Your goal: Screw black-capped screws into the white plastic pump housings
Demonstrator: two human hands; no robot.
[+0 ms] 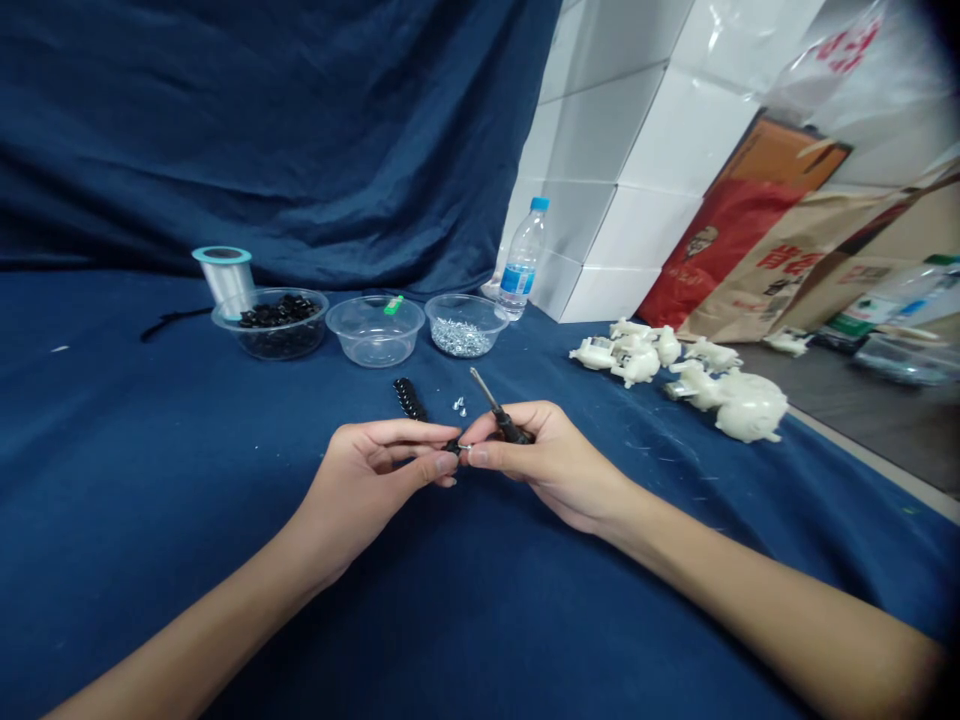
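My left hand (375, 470) pinches a small black part (453, 447) between thumb and fingers over the blue cloth. My right hand (536, 460) is closed on a small screwdriver (496, 408) with a black handle, its metal shaft pointing up and away. The thumb and forefinger of that hand meet the black part, with a tiny silver screw (466, 448) at the fingertips. Just beyond my hands lie a row of black parts (408, 398) and a few loose screws (459, 405).
Three clear plastic bowls stand behind: one with black parts (276, 322), one nearly empty with a green bit (375, 330), one with silver screws (463, 325). A spool (224, 274), a water bottle (523, 260), white plastic pieces (690, 375) and paper bags (780, 250) lie around.
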